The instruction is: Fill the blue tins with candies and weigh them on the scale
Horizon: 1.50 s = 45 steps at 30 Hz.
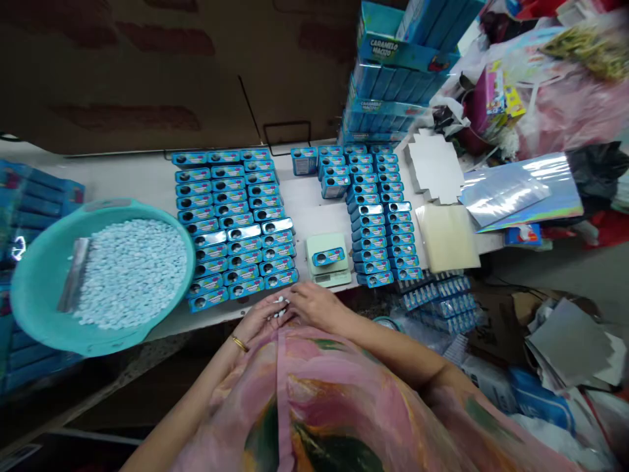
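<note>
My left hand (259, 317), a gold bangle at its wrist, is curled around a few small white candies (280, 307) close to my body. Against it rests my right hand (314, 304), its fingers bent toward the candies; what they pinch is hidden. Just beyond my hands, a small blue tin (328, 256) lies on a pale weighing scale (339, 280). Rows of similar blue tins (230, 226) stand left of the scale, and further rows of tins (371, 229) stand to its right. A turquoise basin (34, 288) at the left holds many pale candies and a grey metal-looking strip (75, 275).
Stacked blue display boxes (388, 82) rise at the back right. White cut card (435, 164), cream sheets (449, 236) and shiny foil sheets (525, 190) lie at the right. A large brown carton (162, 72) stands along the back. Packed tins (442, 301) sit below the table edge.
</note>
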Motion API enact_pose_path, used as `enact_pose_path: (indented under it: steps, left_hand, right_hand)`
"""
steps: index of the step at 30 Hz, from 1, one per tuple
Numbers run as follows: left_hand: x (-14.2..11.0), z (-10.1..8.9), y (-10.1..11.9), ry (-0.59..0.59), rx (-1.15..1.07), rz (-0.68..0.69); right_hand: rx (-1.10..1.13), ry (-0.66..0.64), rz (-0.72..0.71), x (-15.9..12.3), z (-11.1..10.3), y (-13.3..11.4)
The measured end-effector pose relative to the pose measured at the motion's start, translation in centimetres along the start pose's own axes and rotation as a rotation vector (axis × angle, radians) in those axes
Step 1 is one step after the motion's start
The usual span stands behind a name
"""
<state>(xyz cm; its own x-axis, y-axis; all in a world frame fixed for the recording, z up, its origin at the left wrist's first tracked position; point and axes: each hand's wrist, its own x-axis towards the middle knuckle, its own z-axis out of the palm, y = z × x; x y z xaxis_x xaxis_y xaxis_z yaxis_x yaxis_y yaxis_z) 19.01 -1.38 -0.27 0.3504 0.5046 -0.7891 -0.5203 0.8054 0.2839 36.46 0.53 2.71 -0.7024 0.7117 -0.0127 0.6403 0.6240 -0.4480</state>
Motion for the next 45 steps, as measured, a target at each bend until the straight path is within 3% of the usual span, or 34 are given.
enact_pose_path:
  steps: [3, 9, 15, 22, 24, 26, 29, 30, 33, 36, 39, 40, 43, 45]
  left_hand:
    - [-0.1, 0.0, -0.4, 0.008, 0.037, -0.023]
    - [-0.6, -0.1, -0.7, 0.105, 0.095, -0.036]
    - [-0.7, -0.1, -0.4, 0.096, 0.105, -0.046]
    - [-0.2, 0.0, -0.5, 0.055, 0.108, -0.088]
    - [-0.1, 0.2, -0.5, 0.046, 0.089, -0.085]
    - [-0.1, 0.5, -0.3, 0.037, 0.051, -0.071]
    - [0.0, 1.3, 0.2, 0.06, -0.046, -0.04]
    - [0.0, 1.5, 0.6, 0.081, -0.09, -0.029]
    - [-0.5, 1.5, 2.9, 0.14, -0.236, 0.077]
    - [-2.1, -0.3, 7.0, 0.238, -0.349, 0.386]
    - [-4.6, -3.6, 11.4, 0.514, -0.365, 0.742]
    - [-5.3, -4.7, 12.5, 0.592, -0.343, 0.798]
    - [-6.2, -6.3, 13.8, 0.704, -0.284, 0.755]
    - [-5.8, -5.6, 13.1, 0.809, -0.265, 0.801]
  right_hand:
    - [-0.016, -0.101, 0.013, 1.0, 1.5, -1.8]
    - [0.012, -0.194, -0.034, 1.4, 1.8, -1.7]
    - [0.036, -0.201, -0.033, 1.0, 1.6, -1.9]
    - [0.067, -0.155, -0.044, 0.1, 2.7, -1.4]
    - [0.123, -0.074, -0.069, -0.4, 2.5, -0.8]
    - [0.183, 0.143, 0.016, -1.3, 1.9, 0.5]
    - [0.23, 0.571, 0.409, -2.7, 0.8, 4.1]
    - [0.246, 0.634, 0.513, -3.1, 0.7, 5.5]
    - [0.38, 0.507, 0.56, -3.5, 1.4, 9.5]
    - [0.512, 0.393, 0.525, -3.1, 2.8, 11.7]
    - [0.555, 0.38, 0.499, -2.7, 3.8, 12.3]
    - [0.56, 0.381, 0.492, -2.6, 3.9, 12.3]
    - [0.555, 0.384, 0.479, -2.6, 3.9, 12.2]
    - [0.519, 0.413, 0.464, -2.6, 3.3, 11.6]
